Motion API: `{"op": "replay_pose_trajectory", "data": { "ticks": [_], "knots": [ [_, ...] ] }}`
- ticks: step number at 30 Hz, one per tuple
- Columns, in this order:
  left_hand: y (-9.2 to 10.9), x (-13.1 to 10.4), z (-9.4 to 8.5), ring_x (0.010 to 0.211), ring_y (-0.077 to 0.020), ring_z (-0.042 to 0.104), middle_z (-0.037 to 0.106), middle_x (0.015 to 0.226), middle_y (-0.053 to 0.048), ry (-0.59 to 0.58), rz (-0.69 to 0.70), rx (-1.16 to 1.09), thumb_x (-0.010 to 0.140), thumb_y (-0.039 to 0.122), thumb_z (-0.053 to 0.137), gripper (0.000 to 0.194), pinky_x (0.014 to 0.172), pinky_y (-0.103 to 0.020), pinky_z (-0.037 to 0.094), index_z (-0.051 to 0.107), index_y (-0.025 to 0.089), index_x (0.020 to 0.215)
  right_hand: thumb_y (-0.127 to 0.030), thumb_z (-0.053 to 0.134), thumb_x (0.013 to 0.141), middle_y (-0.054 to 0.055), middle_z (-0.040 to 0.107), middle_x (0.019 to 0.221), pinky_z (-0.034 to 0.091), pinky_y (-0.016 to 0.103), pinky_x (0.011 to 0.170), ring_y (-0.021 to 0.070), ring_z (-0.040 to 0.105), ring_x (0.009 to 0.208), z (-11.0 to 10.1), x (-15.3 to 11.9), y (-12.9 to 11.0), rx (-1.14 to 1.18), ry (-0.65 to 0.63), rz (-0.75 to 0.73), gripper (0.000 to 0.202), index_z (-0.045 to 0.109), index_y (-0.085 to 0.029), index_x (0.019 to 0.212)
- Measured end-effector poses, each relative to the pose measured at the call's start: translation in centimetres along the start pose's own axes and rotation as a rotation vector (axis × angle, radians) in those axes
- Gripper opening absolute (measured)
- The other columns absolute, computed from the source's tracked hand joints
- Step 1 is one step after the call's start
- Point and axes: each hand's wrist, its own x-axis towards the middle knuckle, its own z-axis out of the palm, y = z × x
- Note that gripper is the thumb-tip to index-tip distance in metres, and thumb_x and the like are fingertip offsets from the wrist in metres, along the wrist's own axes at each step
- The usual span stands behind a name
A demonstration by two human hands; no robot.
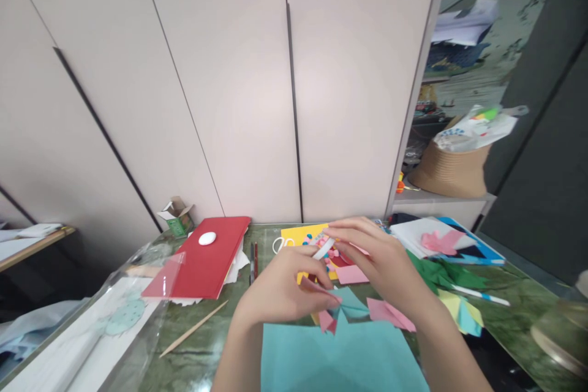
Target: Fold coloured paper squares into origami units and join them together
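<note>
My left hand (294, 282) pinches a folded piece of pink paper (316, 288) between thumb and fingers, over the table's middle. In my right hand (379, 254) the fingertips close on a slim white stick-like thing (324, 249), whose kind I cannot make out; its lower end meets the left fingers. Just below the hands lies a cut piece of teal paper (351, 304), partly covered by the pink one. A large teal sheet (340, 358) spreads nearest to me. Beside my right wrist is another pink paper piece (390, 314).
Behind the hands lie a yellow sheet (294, 234) and white-handled scissors (278, 245). To the left are a red folder (202, 269), a pointed wooden stick (193, 329) and a small green box (177, 218). Green paper (443, 272) and a white pen (482, 296) lie right.
</note>
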Motion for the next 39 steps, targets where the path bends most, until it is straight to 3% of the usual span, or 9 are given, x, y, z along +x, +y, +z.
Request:
{"op": "replay_pose_trajectory", "data": {
  "ticks": [5, 8, 12, 16, 23, 30, 35, 39],
  "knots": [
    [-0.1, 0.1, 0.5, 0.069, -0.0152, 0.052, 0.055, 0.077, -0.004, 0.103, 0.000, -0.023, 0.069, 0.021, 0.070, 0.009, 0.052, -0.023, 0.041, 0.065, 0.020, 0.062, -0.015, 0.046, 0.091, 0.001, 0.061, 0.124, 0.046, 0.029, 0.094, 0.0158, 0.056, 0.112, -0.1, -0.2, -0.2, 0.020, 0.022, -0.020, 0.030, 0.065, -0.027, 0.111],
    [0.1, 0.0, 0.7, 0.074, -0.0156, 0.053, 0.048, 0.083, -0.004, 0.117, -0.034, -0.001, 0.072, 0.021, 0.067, 0.005, 0.052, -0.022, 0.045, 0.066, 0.020, 0.067, -0.017, 0.047, 0.090, 0.000, 0.061, 0.124, 0.049, 0.029, 0.092, 0.0165, 0.057, 0.111, -0.1, -0.2, -0.4, 0.105, 0.007, 0.042, 0.028, 0.068, -0.028, 0.106],
    [0.3, 0.0, 1.0, 0.078, -0.0175, 0.055, 0.047, 0.082, -0.003, 0.115, -0.048, 0.159, 0.076, 0.020, 0.061, 0.007, 0.062, -0.027, 0.048, 0.065, 0.021, 0.070, -0.025, 0.050, 0.089, 0.002, 0.061, 0.123, 0.054, 0.030, 0.082, 0.0179, 0.061, 0.105, -0.1, 0.1, -0.5, 0.290, -0.026, 0.204, 0.023, 0.071, -0.029, 0.097],
    [0.1, 0.4, 1.2, 0.083, -0.0198, 0.055, 0.051, 0.083, -0.004, 0.143, 0.000, 0.349, 0.074, 0.017, 0.062, 0.006, 0.072, -0.033, 0.045, 0.064, 0.020, 0.069, -0.027, 0.052, 0.088, 0.004, 0.062, 0.120, 0.053, 0.032, 0.082, 0.0200, 0.060, 0.105, -0.1, 0.3, -0.6, 0.359, -0.031, 0.245, 0.020, 0.072, -0.028, 0.093],
    [-0.9, 1.4, 1.9, 0.082, -0.0200, 0.052, 0.054, 0.083, -0.004, 0.195, 0.027, 0.624, 0.076, 0.012, 0.056, 0.011, 0.073, -0.035, 0.037, 0.063, 0.019, 0.073, -0.020, 0.053, 0.086, 0.004, 0.067, 0.106, 0.047, 0.036, 0.087, 0.0204, 0.059, 0.102, 0.0, 0.2, -0.2, 0.095, 0.155, 0.165, 0.019, 0.068, -0.025, 0.097],
    [-1.5, 2.1, 2.9, 0.082, -0.0206, 0.052, 0.056, 0.082, -0.004, 0.233, 0.087, 0.801, 0.078, 0.012, 0.054, 0.013, 0.071, -0.035, 0.034, 0.060, 0.018, 0.068, -0.019, 0.054, 0.088, 0.005, 0.068, 0.105, 0.040, 0.042, 0.082, 0.0232, 0.056, 0.095, 1.6, 0.5, 0.3, -0.271, 0.157, -0.031, 0.017, 0.069, -0.023, 0.095],
    [-1.6, 2.1, 3.0, 0.082, -0.0210, 0.051, 0.055, 0.081, -0.004, 0.234, 0.091, 0.866, 0.080, 0.013, 0.053, 0.013, 0.072, -0.036, 0.033, 0.060, 0.018, 0.071, -0.018, 0.055, 0.086, 0.004, 0.068, 0.098, 0.036, 0.041, 0.083, 0.0225, 0.055, 0.093, 1.7, 0.5, -0.2, -0.303, 0.167, -0.008, 0.010, 0.065, -0.022, 0.086],
    [-1.7, 2.1, 3.1, 0.081, -0.0206, 0.049, 0.055, 0.080, -0.004, 0.239, 0.101, 0.906, 0.080, 0.013, 0.053, 0.011, 0.070, -0.036, 0.032, 0.060, 0.018, 0.072, -0.017, 0.054, 0.086, 0.003, 0.066, 0.097, 0.035, 0.040, 0.083, 0.0220, 0.053, 0.092, 1.6, 0.5, -0.6, -0.257, 0.088, 0.062, 0.007, 0.059, -0.021, 0.081]
  ]
}}
